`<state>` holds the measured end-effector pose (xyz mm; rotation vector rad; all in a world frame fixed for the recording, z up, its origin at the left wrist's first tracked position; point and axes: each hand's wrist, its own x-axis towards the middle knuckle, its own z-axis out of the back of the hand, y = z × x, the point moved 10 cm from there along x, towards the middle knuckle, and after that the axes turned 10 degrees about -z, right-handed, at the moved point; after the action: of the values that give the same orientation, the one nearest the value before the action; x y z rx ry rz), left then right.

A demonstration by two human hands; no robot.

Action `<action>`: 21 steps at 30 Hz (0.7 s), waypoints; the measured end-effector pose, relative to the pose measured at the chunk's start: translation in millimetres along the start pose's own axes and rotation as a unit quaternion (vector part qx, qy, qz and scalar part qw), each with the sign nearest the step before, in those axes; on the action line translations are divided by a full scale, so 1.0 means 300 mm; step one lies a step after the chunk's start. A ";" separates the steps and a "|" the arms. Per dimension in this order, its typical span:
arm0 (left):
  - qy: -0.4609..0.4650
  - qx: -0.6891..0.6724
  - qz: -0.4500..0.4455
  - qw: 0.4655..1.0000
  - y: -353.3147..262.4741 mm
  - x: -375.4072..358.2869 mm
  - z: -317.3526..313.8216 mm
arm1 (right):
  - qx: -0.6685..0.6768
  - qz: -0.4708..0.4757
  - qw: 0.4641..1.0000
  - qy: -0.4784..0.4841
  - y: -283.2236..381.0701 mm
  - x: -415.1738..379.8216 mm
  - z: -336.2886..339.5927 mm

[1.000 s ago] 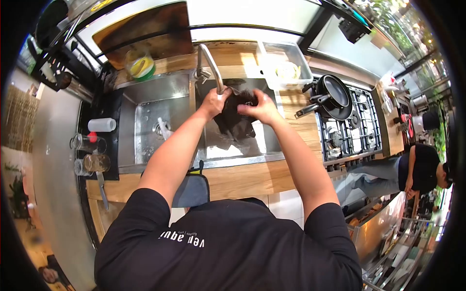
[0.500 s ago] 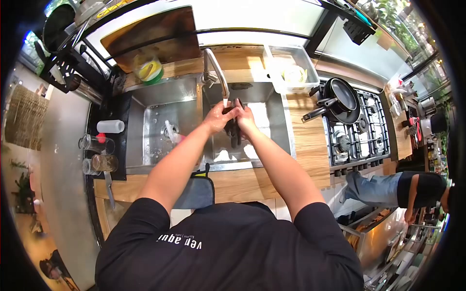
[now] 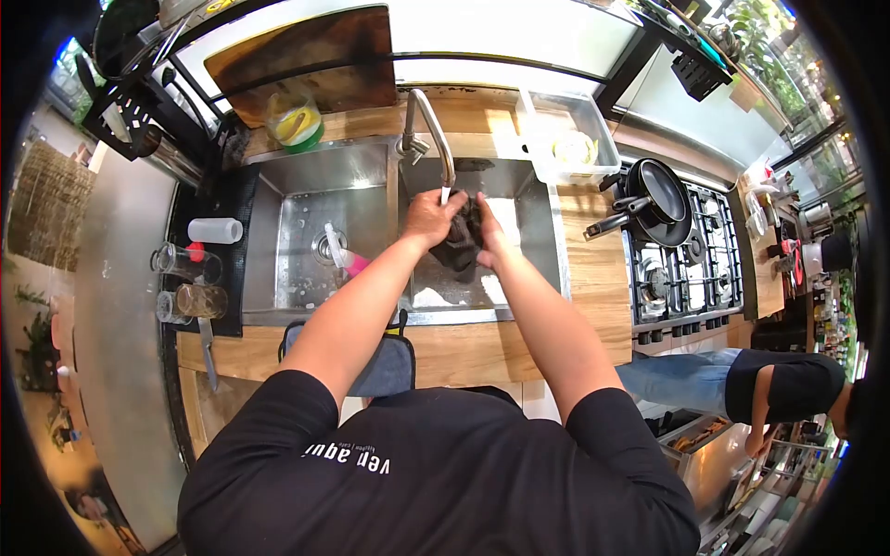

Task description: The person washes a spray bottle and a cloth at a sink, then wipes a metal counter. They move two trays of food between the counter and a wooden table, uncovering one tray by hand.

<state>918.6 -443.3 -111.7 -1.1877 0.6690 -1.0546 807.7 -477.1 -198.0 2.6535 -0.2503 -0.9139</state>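
Observation:
A dark, wet-looking cloth (image 3: 461,243) hangs bunched between my hands over the right basin (image 3: 533,236) of the double sink. My left hand (image 3: 431,218) grips its left side with closed fingers, right under the spout of the tall faucet (image 3: 431,120). On the cloth's other side my right hand (image 3: 494,236) is closed around the edge, its fingers partly hidden by the fabric. In the left basin (image 3: 301,278) lies a clear bottle with a pink part (image 3: 350,259), near the drain.
Left of the sink are a white container (image 3: 215,231), glass jars (image 3: 202,300) and a knife (image 3: 209,357). A grey cloth (image 3: 385,369) drapes over the front edge. Pans (image 3: 656,199) sit on the stove (image 3: 691,269) at right. Another person (image 3: 742,380) stands beyond, lower right.
The cloth was narrow and squeezed between my hands; now it is spread wider, with my hands farther apart. The other person has shifted slightly left in view.

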 end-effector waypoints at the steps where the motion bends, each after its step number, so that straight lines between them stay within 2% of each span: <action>1: -0.034 0.167 -0.063 0.983 -0.061 0.004 -0.004 | 0.020 0.019 0.999 -0.019 -0.036 0.079 0.071; 2: -0.068 0.328 -0.123 0.934 -0.129 -0.009 -0.026 | 0.040 0.037 0.998 -0.037 -0.064 0.142 0.116; 3: -0.060 0.225 -0.113 0.966 -0.199 -0.037 -0.025 | 0.084 0.030 0.995 -0.051 -0.087 0.173 0.114; 5: -0.058 0.242 -0.126 0.960 -0.149 -0.017 -0.041 | 0.177 0.023 0.978 -0.104 -0.115 0.154 0.063; 6: -0.071 0.259 -0.119 0.956 -0.099 0.006 -0.034 | 0.178 0.021 0.978 -0.103 -0.115 0.142 0.052; 8: -0.052 0.248 -0.095 0.963 -0.036 0.039 0.027 | -0.013 0.079 0.991 -0.104 -0.042 0.104 0.022; 10: -0.035 0.234 -0.068 0.969 -0.012 0.041 0.042 | -0.030 0.041 0.990 -0.135 -0.035 0.068 0.096; 12: -0.026 0.229 -0.067 0.971 -0.033 0.017 0.036 | -0.071 0.086 0.988 -0.104 0.000 0.079 0.191; 13: 0.067 0.261 -0.102 0.958 -0.088 0.010 -0.014 | -0.114 0.101 0.980 -0.126 0.012 0.067 0.238; 14: 0.065 0.261 -0.098 0.958 -0.081 -0.001 -0.002 | -0.157 0.116 0.970 -0.147 0.030 0.055 0.283; 15: 0.104 0.242 -0.065 0.963 -0.047 -0.018 -0.009 | -0.318 0.109 0.916 -0.220 0.070 0.054 0.370; 16: 0.140 0.222 -0.031 0.964 -0.013 -0.041 -0.012 | -0.469 0.099 0.831 -0.282 0.108 0.054 0.429; 17: 0.144 0.285 0.009 0.948 0.008 -0.072 0.019 | -0.468 0.130 0.826 -0.285 0.129 0.016 0.408; 18: 0.140 0.285 0.015 0.948 -0.010 -0.121 0.048 | -0.466 0.161 0.821 -0.289 0.152 -0.043 0.359; 20: 0.027 0.380 -0.149 0.912 -0.218 -0.220 0.165 | -0.274 0.070 0.940 -0.190 0.120 -0.132 0.221; 21: 0.012 0.357 -0.168 0.919 -0.286 -0.252 0.243 | -0.217 0.049 0.962 -0.156 0.119 -0.196 0.134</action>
<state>926.6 -346.5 -17.1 -0.6498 0.0555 -1.4418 734.7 -504.4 -181.8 2.0760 -0.2216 -1.1970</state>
